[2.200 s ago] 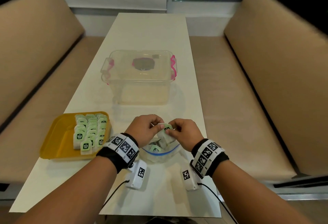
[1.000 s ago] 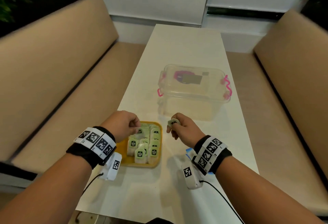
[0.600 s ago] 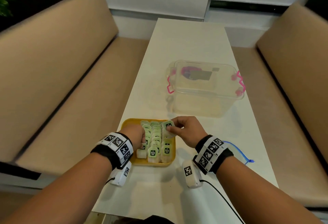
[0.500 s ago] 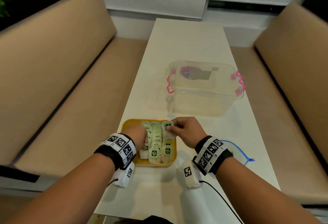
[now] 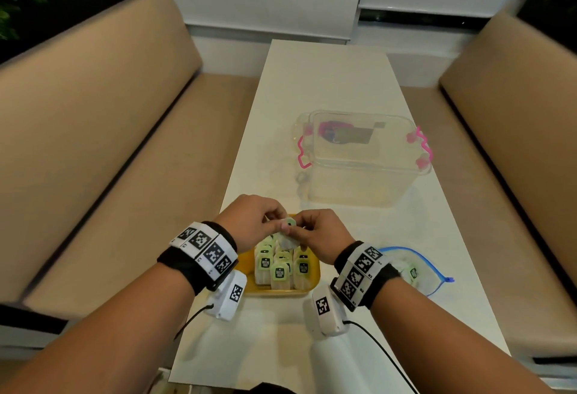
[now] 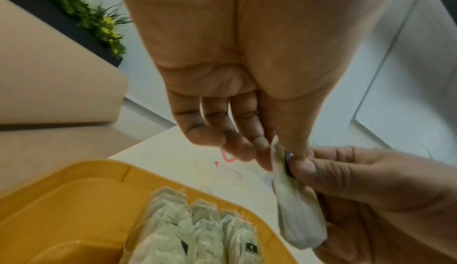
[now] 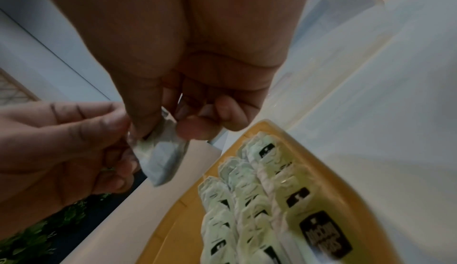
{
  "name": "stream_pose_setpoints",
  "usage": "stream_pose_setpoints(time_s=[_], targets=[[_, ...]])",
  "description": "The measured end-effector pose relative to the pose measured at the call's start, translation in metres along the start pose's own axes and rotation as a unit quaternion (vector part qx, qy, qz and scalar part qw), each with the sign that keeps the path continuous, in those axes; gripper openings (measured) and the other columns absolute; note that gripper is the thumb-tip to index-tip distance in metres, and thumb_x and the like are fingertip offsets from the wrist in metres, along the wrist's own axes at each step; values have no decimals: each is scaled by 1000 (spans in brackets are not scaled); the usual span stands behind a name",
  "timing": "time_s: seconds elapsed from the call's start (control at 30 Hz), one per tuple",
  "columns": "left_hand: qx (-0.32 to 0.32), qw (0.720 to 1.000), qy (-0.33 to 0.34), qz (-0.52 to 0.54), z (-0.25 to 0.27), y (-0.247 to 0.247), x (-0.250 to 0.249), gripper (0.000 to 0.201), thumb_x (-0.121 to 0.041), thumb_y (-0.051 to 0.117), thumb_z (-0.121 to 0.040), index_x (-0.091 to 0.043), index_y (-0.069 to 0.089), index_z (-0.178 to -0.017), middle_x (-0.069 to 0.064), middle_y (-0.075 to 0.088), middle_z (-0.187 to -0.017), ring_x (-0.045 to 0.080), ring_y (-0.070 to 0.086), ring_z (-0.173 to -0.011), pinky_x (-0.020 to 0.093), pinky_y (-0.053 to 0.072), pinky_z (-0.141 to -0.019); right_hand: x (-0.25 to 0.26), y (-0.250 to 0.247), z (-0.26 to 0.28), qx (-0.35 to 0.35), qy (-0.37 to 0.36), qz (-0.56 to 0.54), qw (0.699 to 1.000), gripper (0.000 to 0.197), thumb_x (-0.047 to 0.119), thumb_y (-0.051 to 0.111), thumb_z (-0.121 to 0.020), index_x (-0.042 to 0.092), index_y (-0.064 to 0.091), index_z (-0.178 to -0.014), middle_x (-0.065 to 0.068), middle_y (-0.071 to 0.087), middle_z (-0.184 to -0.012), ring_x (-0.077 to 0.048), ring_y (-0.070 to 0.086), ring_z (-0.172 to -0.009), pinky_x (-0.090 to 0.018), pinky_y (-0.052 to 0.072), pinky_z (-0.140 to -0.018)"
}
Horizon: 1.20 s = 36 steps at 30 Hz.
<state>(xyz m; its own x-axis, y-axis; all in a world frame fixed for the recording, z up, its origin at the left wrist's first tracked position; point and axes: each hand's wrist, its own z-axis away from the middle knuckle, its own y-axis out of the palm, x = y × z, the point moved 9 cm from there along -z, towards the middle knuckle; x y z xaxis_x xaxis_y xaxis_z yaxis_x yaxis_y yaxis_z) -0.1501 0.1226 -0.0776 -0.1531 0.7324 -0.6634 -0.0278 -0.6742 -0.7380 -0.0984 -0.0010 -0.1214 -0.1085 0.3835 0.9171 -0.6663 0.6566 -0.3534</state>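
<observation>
Both the left hand (image 5: 249,225) and right hand (image 5: 321,234) pinch one tea bag (image 5: 288,239) by its top; it hangs lengthwise above the tray (image 5: 313,284), at its far end.

Green tea bag tags (image 5: 280,272) in the yellow tray (image 5: 282,292), black print "McCoy teas" (small, slightly blurred)

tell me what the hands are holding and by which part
A tea bag; left hand and right hand both pinch its top end.

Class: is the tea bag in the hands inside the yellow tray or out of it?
Out: left hand and right hand pinch the tea bag above the yellow tray, clear of its rows.
</observation>
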Motion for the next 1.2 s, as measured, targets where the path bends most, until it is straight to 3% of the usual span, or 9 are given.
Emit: stream_pose_setpoints(time_s=[0.13, 0.23, 0.37, 0.47, 0.6, 0.7, 0.8, 1.0, 1.2], targets=[[-46, 999, -3, -2, 3, -7, 3, 4, -30, 69, -89, -26, 70, -87, -9, 67, -75, 3, 59, -68, 19, 44, -63, -7, 6, -3, 6, 12, 37, 999, 17, 29, 76, -83, 14, 73, -79, -8, 73, -76, -15, 56, -54, -40, 55, -61], [-13, 1000, -13, 14, 6, 1, 8, 3, -29, 70, -88, -28, 68, -89, -7, 69, -77, 9, 64, -71, 27, 54, -69, -8, 11, -2, 14, 9, 54, 998, 14, 28, 78, -81, 16, 74, -76, -2, 72, -73, -7, 55, -55, -34, 51, -62], [43, 996, -49, -58, 8, 10, 24, 8, -32, 69, -89, -27, 63, -91, -8, 67, -77, 11, 66, -72, 30, 53, -70, -13, 2, -3, 8, 18, 94, 995, 21, 32, 80, -78, 21, 73, -94, 9, 71, -84, 9, 55, -59, -18, 42, -65], [121, 978, -88, -145, 12, 27, 42, 12, -30, 66, -91, -22, 63, -100, -10, 62, -78, 14, 63, -71, 27, 49, -69, -23, -21, -4, -49, 34, 114, 992, 25, 29, 77, -81, 22, 68, -103, 7, 68, -89, -5, 63, -77, -23, 43, -72], [205, 947, -123, -214, 19, 57, 62, 20, -27, 65, -92, -17, 66, -109, -1, 65, -103, 12, 57, -70, 25, 44, -67, -41, -30, 1, -56, 87, 212, 972, 46, 32, 71, -84, 21, 52, -125, 0, 61, -107, -17, 58, -95, -26, 44, -80], [216, 939, -133, -234, 18, 71, 66, 24, -27, 66, -91, -17, 66, -113, 2, 65, -112, 19, 58, -90, 27, 45, -75, -56, -24, 3, -32, 125, 213, 968, 54, 29, 69, -86, 20, 44, -133, 0, 60, -107, -18, 60, -90, -29, 50, -80], [217, 937, -139, -235, 16, 79, 65, 22, -24, 64, -92, -15, 66, -112, 4, 66, -115, 22, 62, -101, 30, 48, -81, -64, -18, 5, -17, 147, 169, 974, 49, 20, 64, -89, 18, 44, -133, 4, 60, -93, -17, 64, -75, -30, 55, -67], [201, 928, -159, -270, 18, 79, 71, 42, -37, 76, -80, -17, 60, -113, 1, 65, -106, 21, 64, -94, 32, 55, -80, -61, -16, 8, -4, 152, 126, 980, 44, 14, 61, -90, 16, 44, -131, -6, 64, -97, -19, 64, -61, -31, 58, -54], [220, 901, -168, -334, 18, 84, 67, 54, -41, 81, -74, -11, 57, -113, 3, 67, -97, 22, 66, -85, 31, 56, -70, -63, -16, 9, -3, 149, 113, 982, 43, 15, 61, -91, 16, 44, -131, -4, 63, -94, -17, 63, -57, -27, 55, -50]])
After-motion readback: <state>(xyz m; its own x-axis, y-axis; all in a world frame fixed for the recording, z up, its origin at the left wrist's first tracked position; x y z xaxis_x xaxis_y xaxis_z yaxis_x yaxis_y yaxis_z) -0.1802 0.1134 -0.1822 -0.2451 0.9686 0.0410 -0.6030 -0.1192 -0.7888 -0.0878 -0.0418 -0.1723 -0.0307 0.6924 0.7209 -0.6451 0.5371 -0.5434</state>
